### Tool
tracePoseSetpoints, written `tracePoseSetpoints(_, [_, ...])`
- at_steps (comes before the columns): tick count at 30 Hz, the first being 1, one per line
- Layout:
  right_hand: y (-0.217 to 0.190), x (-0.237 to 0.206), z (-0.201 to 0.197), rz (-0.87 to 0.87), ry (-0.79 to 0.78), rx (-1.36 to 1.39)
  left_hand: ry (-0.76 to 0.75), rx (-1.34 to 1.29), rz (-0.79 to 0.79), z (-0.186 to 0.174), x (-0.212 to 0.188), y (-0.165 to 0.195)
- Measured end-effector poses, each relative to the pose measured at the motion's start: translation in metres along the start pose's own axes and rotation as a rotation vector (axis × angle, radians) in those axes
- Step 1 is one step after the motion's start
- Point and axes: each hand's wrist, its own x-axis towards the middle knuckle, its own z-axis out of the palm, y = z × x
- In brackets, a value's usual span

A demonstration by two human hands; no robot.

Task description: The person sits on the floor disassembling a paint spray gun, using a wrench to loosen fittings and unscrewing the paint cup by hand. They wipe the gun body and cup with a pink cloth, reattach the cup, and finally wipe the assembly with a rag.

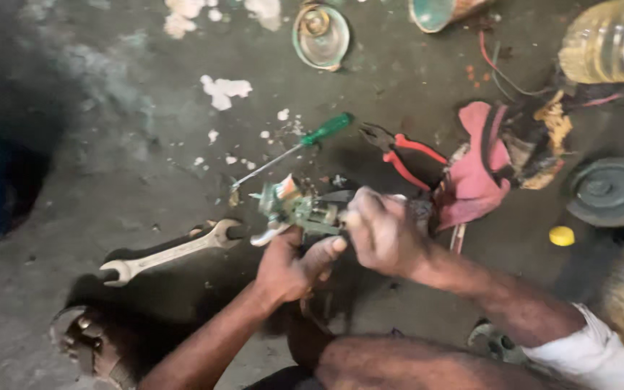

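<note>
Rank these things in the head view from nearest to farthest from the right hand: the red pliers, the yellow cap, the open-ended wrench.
From the right hand:
1. Red pliers, just above the hand, beside the pink rag.
2. Yellow cap, on the floor off to the right.
3. Wrench, lying past the left hand, on the left.

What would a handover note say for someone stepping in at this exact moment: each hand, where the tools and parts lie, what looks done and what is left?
Left hand: grips the small greenish metal assembly from below.
Right hand: closed over the assembly's right end; whether it holds a tool cannot be told.
On the floor: green-handled screwdriver, red-handled pliers, open-ended spanner, pink rag, yellow cap.
Done: the assembly is lifted off the floor, tools laid aside.
Left: work on the assembly is in hand; its stage cannot be read.
</note>
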Motion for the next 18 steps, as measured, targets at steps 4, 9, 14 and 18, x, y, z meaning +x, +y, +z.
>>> tracePoseSetpoints(4, [0.008,-0.008,-0.004,0.382,-0.176,0.249,-0.057,-0.117,0.166,0.005,-0.004,0.01])
tracePoseSetpoints(9, [0.008,0.001,-0.027,-0.35,0.076,-0.087,-0.109,-0.199,0.225,0.016,-0.006,0.018])
tracePoseSetpoints(14, [0.019,-0.001,-0.032,-0.505,0.083,-0.209,-0.031,0.141,0.426,0.02,-0.005,0.012])
tracePoseSetpoints(18, [0.025,-0.019,-0.021,0.021,-0.1,-0.062,0.064,0.186,0.791,0.02,0.0,0.01])
